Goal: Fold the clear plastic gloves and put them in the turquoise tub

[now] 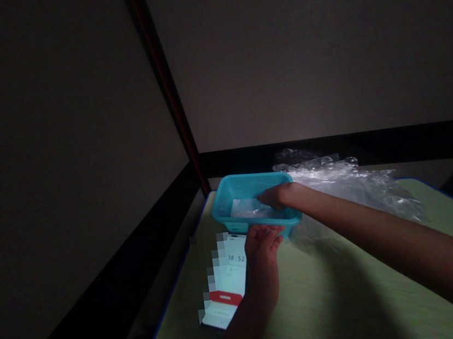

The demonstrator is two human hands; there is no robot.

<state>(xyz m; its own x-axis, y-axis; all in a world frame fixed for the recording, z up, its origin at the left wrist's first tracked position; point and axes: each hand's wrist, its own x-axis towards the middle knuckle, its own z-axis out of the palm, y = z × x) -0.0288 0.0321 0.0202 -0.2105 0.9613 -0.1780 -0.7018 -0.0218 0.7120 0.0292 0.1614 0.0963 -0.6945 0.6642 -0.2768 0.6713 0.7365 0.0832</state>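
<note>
A turquoise plastic basket (237, 225) stands near the far left corner of the table, with clear plastic packets (248, 208) lying in it. My right hand (275, 196) reaches down inside the basket at its right side; its fingers are dim and blurred, so what they hold cannot be made out. Just in front of the basket's near wall is my left hand (263, 239), its fingers bent and drawn together at the wall. Whether something small is between them is hidden.
A lit phone (227, 279) showing a timer lies left of my left forearm. Crumpled clear plastic bags (347, 182) spread right of the basket. The green table (309, 302) has a blue edge, and walls rise behind and to the left.
</note>
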